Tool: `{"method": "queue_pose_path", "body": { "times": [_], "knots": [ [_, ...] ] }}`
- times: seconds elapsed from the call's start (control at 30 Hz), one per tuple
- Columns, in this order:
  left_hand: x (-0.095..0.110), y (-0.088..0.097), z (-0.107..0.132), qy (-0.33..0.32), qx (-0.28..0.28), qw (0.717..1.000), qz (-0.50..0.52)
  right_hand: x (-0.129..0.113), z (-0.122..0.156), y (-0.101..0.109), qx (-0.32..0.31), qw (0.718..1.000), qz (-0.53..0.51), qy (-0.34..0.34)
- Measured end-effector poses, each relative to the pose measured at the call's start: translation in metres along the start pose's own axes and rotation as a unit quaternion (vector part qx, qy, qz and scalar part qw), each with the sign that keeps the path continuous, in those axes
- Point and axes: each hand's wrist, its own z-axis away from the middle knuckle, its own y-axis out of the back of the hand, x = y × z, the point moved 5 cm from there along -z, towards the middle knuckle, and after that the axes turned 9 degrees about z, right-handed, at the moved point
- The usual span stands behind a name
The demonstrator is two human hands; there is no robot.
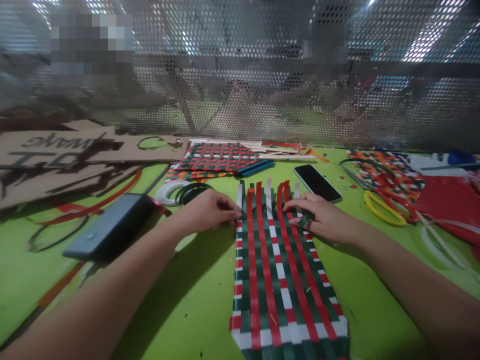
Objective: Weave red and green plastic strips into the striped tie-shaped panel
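Note:
A woven mat [279,280] of red, white and dark green flat strips lies lengthwise in front of me, its loose strip ends standing up at the far end. At its far left edge my left hand [212,211] is closed, thumb and forefinger pinched on a green strip whose end they mostly hide. My right hand [318,216] reaches over the far right edge, fingers bent around a dark green strip [305,220]. Its fingertips touch the upright red strips.
Around lie a phone [318,183], yellow-and-red-handled scissors [384,209], blue pens [255,168], a tape roll [172,192], a dark box-like device [112,225] and cardboard pieces [45,160]. More woven mats [217,157] lie near a perforated metal screen [240,75] across the back.

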Motion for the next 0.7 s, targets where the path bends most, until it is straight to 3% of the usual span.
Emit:
{"method": "queue_pose_path", "body": {
  "times": [0.7],
  "knots": [
    [0.0004, -0.0008, -0.0065, 0.072, -0.005, 0.997, -0.01, 0.0038, -0.002, -0.0009, 0.003, 1.0, 0.009, 0.011]
  ]
}}
